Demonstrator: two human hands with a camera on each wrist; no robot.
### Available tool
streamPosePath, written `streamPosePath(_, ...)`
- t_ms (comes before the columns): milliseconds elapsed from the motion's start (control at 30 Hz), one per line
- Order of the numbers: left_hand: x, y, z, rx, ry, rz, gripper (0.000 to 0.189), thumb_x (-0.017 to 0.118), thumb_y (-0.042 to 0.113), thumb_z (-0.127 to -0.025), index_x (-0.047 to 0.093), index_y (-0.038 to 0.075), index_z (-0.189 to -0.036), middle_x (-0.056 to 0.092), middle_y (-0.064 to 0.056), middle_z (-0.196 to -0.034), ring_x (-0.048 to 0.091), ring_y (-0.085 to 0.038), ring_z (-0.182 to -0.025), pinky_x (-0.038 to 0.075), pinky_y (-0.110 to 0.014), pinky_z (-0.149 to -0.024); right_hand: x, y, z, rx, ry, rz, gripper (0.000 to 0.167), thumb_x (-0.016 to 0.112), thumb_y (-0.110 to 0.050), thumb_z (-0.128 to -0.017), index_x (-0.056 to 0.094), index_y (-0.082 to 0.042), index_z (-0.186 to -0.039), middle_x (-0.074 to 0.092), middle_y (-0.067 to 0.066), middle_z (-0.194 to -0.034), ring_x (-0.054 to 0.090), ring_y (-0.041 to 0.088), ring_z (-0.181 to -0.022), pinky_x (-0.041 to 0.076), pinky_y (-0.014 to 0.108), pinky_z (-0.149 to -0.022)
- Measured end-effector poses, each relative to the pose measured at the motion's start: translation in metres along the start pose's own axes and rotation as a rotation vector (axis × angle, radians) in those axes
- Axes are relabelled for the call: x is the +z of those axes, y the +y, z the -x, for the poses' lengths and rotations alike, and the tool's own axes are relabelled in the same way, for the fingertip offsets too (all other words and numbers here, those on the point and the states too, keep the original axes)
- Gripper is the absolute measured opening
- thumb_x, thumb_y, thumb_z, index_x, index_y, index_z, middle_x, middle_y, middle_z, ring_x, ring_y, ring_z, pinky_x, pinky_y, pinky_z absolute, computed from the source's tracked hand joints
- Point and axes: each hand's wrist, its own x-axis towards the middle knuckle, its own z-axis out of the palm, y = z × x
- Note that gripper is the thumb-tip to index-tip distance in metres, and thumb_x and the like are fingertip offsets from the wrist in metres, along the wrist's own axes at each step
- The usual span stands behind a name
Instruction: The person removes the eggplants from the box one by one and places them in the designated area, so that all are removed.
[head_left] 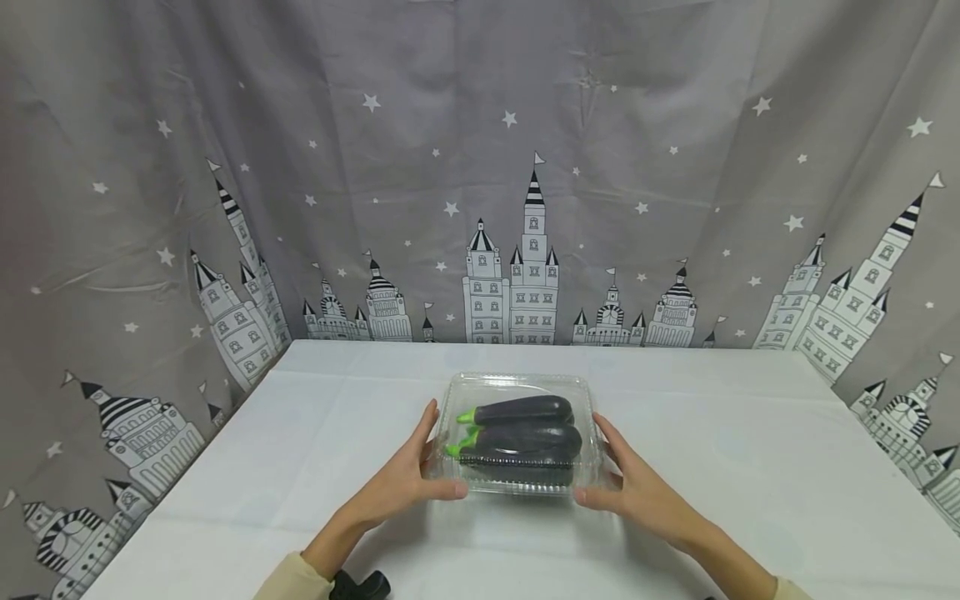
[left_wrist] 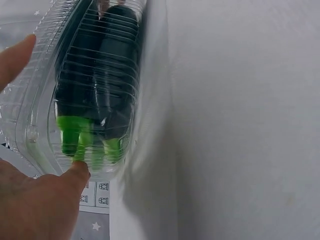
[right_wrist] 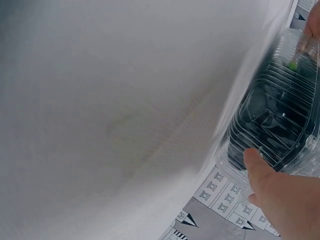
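The clear box point(head_left: 517, 382) of eggplants point(head_left: 525, 439) lies at three o'clock from the left hand point(head_left: 401, 483), nine from the right hand point(head_left: 637, 487), neither nearer, long axis nine-to-three. Each grips its end; whether the bench point(head_left: 720, 442) bears it, I can't quite tell.

A white table point(head_left: 720, 450) seems to carry a clear container point(head_left: 517, 382) holding eggplants point(head_left: 525, 439).

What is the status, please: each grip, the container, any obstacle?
Left grip touches one end of the clear container; right grip touches the opposite end. Eggplants visible inside. No obstacle seen around it.
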Motion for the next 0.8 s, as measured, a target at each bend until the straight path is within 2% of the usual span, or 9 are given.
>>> streamPosePath(267,0.0048,-0.0005,-0.0010,-0.024,0.026,-0.004,0.127,0.086,0.019,-0.076,-0.010,0.009,-0.158,-0.008,-0.014,-0.164,0.016,-0.038,-0.146,0.019,-0.047,-0.115,0.0006,0.0015,-0.0004,-0.005,-0.001,-0.006,0.107,0.080,-0.023,-0.083,0.005,-0.015,-0.160,0.004,0.018,-0.163,0.011,0.042,-0.146,0.026,0.054,-0.111)
streamPosePath(433,0.0054,-0.0005,0.0002,-0.035,0.022,-0.005,0.125,0.086,0.021,-0.076,-0.008,0.004,-0.157,-0.004,-0.017,-0.164,0.023,-0.037,-0.145,0.022,-0.049,-0.114,-0.0002,0.0028,0.0013,-0.010,-0.017,-0.012,0.108,0.079,-0.021,-0.083,0.003,-0.015,-0.160,0.005,0.021,-0.162,0.015,0.044,-0.145,0.029,0.054,-0.110)
streamPosePath(567,0.0050,-0.0021,0.0003,-0.041,0.007,0.008,0.125,0.086,0.021,-0.076,-0.009,0.001,-0.156,0.024,-0.026,-0.157,0.037,-0.037,-0.139,0.020,-0.053,-0.114,-0.0003,0.0036,0.0013,-0.022,-0.032,-0.038,0.110,0.079,-0.016,-0.081,0.002,-0.016,-0.160,0.006,0.024,-0.161,0.018,0.045,-0.144,0.030,0.054,-0.110)
streamPosePath(633,0.0047,-0.0030,0.0003,-0.041,0.010,-0.002,0.125,0.086,0.021,-0.076,-0.008,-0.001,-0.155,0.029,-0.029,-0.153,0.038,-0.038,-0.138,0.018,-0.055,-0.114,-0.0002,0.0036,0.0011,-0.029,-0.036,-0.036,0.109,0.078,-0.014,-0.081,0.002,-0.017,-0.160,0.004,0.021,-0.162,0.017,0.044,-0.145,0.029,0.054,-0.110)
streamPosePath(800,0.0042,-0.0046,0.0005,-0.039,0.021,-0.026,0.122,0.086,0.022,-0.076,-0.004,-0.005,-0.155,0.020,-0.029,-0.157,0.028,-0.040,-0.142,0.013,-0.054,-0.115,0.0002,0.0029,0.0012,-0.043,-0.044,0.002,0.106,0.074,-0.010,-0.083,0.002,-0.019,-0.160,-0.002,0.012,-0.165,0.011,0.041,-0.147,0.023,0.058,-0.111)
